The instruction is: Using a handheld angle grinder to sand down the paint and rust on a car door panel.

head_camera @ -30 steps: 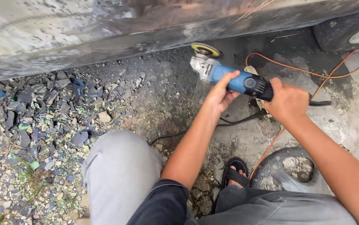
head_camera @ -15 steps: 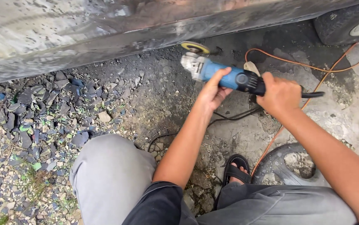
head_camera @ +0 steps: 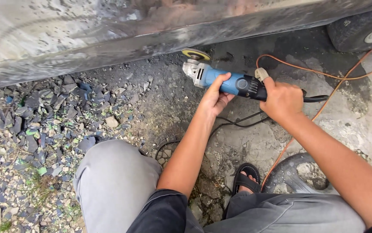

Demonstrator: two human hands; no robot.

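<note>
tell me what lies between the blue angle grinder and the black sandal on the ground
In the head view, a thin black cable loops over bare cracked concrete between the blue angle grinder and the black sandal.

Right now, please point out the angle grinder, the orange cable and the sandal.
angle grinder (head_camera: pixel 233 83), head view, on its blue body.
orange cable (head_camera: pixel 320 73), head view, on the stretch lying on the concrete.
sandal (head_camera: pixel 247 174), head view, on its black strap.
</note>
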